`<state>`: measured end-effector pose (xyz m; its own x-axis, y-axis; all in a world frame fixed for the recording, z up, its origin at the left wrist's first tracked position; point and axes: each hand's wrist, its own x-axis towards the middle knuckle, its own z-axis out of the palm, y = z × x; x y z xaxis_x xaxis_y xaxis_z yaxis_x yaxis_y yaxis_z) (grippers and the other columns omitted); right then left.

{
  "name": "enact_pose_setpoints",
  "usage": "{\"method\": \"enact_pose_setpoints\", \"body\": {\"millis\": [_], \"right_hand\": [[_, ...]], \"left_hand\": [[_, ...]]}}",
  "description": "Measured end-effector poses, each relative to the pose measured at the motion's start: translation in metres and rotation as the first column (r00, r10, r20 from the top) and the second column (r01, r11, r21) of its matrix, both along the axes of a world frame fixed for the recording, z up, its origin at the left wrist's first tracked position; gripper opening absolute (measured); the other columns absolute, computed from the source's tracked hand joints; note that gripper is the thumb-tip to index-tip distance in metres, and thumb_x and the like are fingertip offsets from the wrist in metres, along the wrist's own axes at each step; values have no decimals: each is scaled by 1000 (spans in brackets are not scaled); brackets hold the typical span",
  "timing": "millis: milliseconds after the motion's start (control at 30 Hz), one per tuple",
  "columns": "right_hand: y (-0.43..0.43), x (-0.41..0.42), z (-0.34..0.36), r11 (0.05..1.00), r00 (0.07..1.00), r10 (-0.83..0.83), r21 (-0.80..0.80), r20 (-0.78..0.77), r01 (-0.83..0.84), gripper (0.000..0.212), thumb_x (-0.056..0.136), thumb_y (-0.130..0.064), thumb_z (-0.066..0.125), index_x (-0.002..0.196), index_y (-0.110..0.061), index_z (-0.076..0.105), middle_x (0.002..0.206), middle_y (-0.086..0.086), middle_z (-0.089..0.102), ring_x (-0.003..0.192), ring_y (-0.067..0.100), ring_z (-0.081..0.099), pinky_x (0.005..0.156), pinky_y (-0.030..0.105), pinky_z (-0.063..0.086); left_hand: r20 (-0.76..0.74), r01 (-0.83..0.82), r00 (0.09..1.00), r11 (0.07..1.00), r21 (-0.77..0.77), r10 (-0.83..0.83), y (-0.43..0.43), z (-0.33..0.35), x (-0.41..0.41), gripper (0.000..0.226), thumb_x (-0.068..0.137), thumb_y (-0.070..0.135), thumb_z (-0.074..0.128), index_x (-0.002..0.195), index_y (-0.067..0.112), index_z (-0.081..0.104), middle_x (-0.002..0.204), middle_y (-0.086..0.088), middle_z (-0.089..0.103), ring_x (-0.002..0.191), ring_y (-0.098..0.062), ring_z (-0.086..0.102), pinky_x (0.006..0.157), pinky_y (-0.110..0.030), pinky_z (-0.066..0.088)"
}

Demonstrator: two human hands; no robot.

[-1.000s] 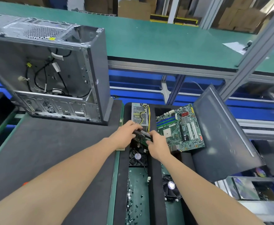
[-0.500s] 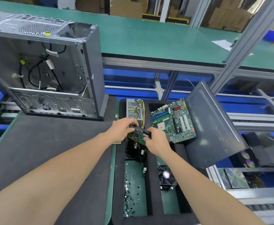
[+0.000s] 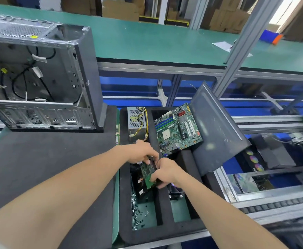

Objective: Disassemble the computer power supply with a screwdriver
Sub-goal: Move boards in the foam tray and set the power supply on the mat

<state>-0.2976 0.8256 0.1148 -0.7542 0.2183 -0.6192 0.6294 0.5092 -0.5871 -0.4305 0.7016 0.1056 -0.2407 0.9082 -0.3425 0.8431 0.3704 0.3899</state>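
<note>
My left hand (image 3: 141,152) and my right hand (image 3: 166,172) both grip a small green circuit card (image 3: 147,174), tilted steeply over the left slot of a black foam tray (image 3: 124,203). A black fan part (image 3: 140,186) lies just under the card. The silver power supply (image 3: 136,119) with yellow and black wires sits at the far end of that slot, beyond my left hand. A green motherboard (image 3: 178,128) leans in the slot to its right. No screwdriver is in view.
An open, emptied computer case (image 3: 39,78) stands on the dark mat (image 3: 39,168) at left. A dark side panel (image 3: 217,126) leans against the tray's right side. Several loose screws (image 3: 138,212) lie in the tray's near left compartment. A conveyor rail (image 3: 272,207) runs at right.
Both hands have brought the card nearer along the tray and tipped it from nearly flat to steeply upright, lowering it over the black fan part. The camera view shifted slightly.
</note>
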Motion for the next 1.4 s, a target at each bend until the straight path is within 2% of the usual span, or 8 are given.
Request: {"method": "enact_pose_setpoints", "body": {"millis": [167, 367, 567, 700, 933, 1167, 1300, 1400], "right_hand": [[1, 15, -19, 961, 984, -164, -214, 63, 173, 32, 81, 11, 77, 90, -7, 52, 98, 10, 50, 84, 30, 70, 75, 49, 66], [1, 20, -34, 958, 980, -186, -208, 76, 198, 34, 86, 0, 78, 95, -15, 50, 126, 10, 52, 84, 34, 79, 84, 46, 64], [5, 1, -26, 989, 991, 80, 116, 109, -92, 42, 76, -24, 92, 77, -14, 51, 79, 8, 70, 71, 29, 79, 65, 35, 62], [5, -6, -29, 890, 960, 259, 360, 107, -280, 44, 77, -39, 86, 86, -14, 51, 81, 2, 64, 67, 24, 69, 66, 32, 58], [19, -24, -18, 751, 853, 470, 404, 228, -522, 61, 82, -62, 77, 103, -10, 55, 104, 11, 57, 87, 31, 64, 70, 35, 51], [18, -86, 6, 891, 947, 274, 414, -170, -184, 52, 94, -59, 62, 109, -10, 56, 117, 15, 63, 104, 34, 64, 88, 42, 56], [12, -140, 6, 928, 952, 149, 371, -268, -40, 65, 93, -51, 68, 135, -8, 44, 136, 16, 49, 122, 34, 54, 98, 43, 49], [5, -176, 0, 948, 967, 26, 314, -254, 57, 96, 88, -54, 75, 152, -2, 27, 153, 19, 34, 139, 35, 43, 108, 45, 42]], "left_hand": [[-15, 55, 998, 998, -39, -56, 11, -14, 9, 41, 97, -6, 51, 123, 22, 66, 101, -3, 68, 102, -28, 54, 92, -43, 38], [63, -66, 996, 997, -48, 69, 11, -29, 10, 35, 96, -4, 55, 122, 20, 56, 105, -8, 55, 100, -30, 49, 88, -44, 43], [111, -182, 976, 983, -32, 185, 8, -32, 13, 29, 98, 8, 63, 125, 18, 58, 109, -13, 61, 106, -31, 51, 89, -41, 41], [87, -226, 970, 974, -7, 226, 8, -36, 20, 29, 101, 15, 60, 130, 20, 56, 109, -13, 64, 105, -29, 51, 79, -35, 28], [110, -340, 937, 939, 53, 333, 2, -22, 22, 26, 105, 19, 55, 129, 26, 61, 115, 2, 72, 106, -18, 60, 94, -33, 42], [276, -807, 573, 474, 351, 771, -31, -14, -31, 22, 104, 7, 50, 113, 18, 67, 99, 5, 67, 68, 4, 56, 60, -9, 43], [469, -938, 333, 238, 250, 818, -46, -26, -76, 41, 100, -4, 37, 132, 12, 56, 124, -8, 65, 109, -20, 62, 88, -25, 50], [613, -980, 192, 182, 79, 766, -50, -37, -101, 55, 98, -5, 37, 148, 16, 42, 143, -6, 56, 124, -24, 57, 88, -30, 52]]}}
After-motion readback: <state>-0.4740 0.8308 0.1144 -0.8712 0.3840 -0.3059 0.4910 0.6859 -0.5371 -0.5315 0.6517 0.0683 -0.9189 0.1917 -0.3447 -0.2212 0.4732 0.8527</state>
